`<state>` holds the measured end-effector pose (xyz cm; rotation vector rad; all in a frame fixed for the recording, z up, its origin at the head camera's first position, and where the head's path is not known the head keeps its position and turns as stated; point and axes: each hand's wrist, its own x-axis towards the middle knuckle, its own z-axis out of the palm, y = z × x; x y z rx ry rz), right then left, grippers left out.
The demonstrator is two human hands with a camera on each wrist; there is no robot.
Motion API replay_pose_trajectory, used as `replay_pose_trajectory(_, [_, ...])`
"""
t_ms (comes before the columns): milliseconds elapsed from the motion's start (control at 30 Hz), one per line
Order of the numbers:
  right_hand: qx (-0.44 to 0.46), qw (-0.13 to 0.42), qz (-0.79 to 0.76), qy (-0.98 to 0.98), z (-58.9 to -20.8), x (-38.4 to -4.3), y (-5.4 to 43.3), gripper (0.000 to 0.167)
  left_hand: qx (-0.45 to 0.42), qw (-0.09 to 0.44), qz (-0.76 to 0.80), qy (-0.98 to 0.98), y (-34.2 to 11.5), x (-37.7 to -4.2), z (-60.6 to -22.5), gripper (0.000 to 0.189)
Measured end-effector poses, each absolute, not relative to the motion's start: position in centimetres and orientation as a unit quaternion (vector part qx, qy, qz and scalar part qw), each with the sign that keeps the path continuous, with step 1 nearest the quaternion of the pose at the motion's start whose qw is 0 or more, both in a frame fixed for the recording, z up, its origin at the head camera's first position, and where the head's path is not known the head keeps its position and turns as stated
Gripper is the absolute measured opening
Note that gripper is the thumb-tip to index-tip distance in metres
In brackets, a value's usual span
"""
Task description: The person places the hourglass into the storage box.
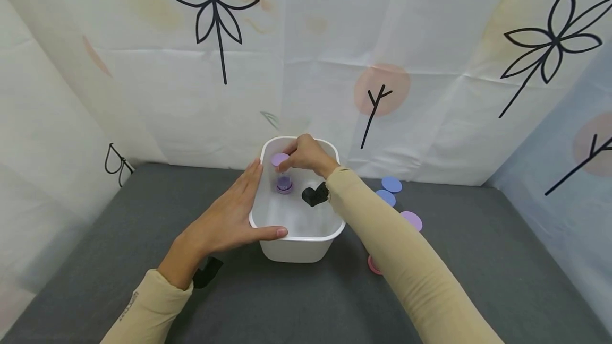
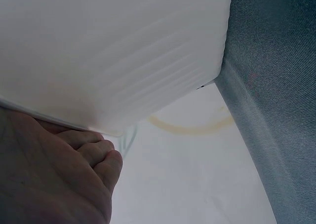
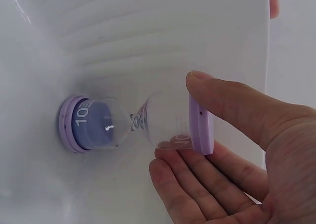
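A sand timer with lilac caps and purple sand stands upright inside a white plastic bin. Most of its sand lies in the lower bulb, and the number 10 is printed on the glass. My right hand reaches into the bin and holds the timer by its upper cap, the thumb on one side and the fingers on the other. Against the bin's left side lies my left hand, its fingers stretched along the rim and its thumb over the front rim.
On the grey table, right of the bin, are round caps: a blue one, another blue one, a lilac one and a red one, partly behind the right sleeve. A patterned cloth hangs close behind the bin.
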<state>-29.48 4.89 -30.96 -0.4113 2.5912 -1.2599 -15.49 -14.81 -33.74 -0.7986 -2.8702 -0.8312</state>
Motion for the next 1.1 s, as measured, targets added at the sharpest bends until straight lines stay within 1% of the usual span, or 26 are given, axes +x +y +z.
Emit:
replay_pose_trajectory(467, [-0.136, 0.142, -0.455, 0.869, -30.8, -29.6, 4.8, 0.041, -0.26, 0.028, -0.27, -0.927, -14.9, -15.4, -33.5, 0.128])
replay_pose_trajectory(633, [-0.138, 0.133, -0.454, 0.87, -30.8, -29.7, 4.8, 0.04, -0.261, 0.031, -0.272, -0.925, -14.9, -15.5, -33.5, 0.128])
replay_pose_trajectory(867, [-0.14, 0.116, -0.44, 0.879, -30.4, -29.7, 4.9, 0.045, -0.264, 0.033, -0.282, -0.922, -14.9, -15.7, -33.7, 0.128])
replay_pose_trajectory(1000, [-0.136, 0.111, -0.431, 0.885, -29.5, -29.5, 5.2, 0.048, -0.262, 0.029, -0.283, -0.922, -14.8, -15.7, -33.9, 0.128])
replay_pose_trajectory(1100, [-0.149, 0.112, -0.443, 0.877, -28.2, -29.3, 5.8, 0.052, -0.261, 0.027, -0.28, -0.924, -14.8, -15.7, -33.9, 0.128])
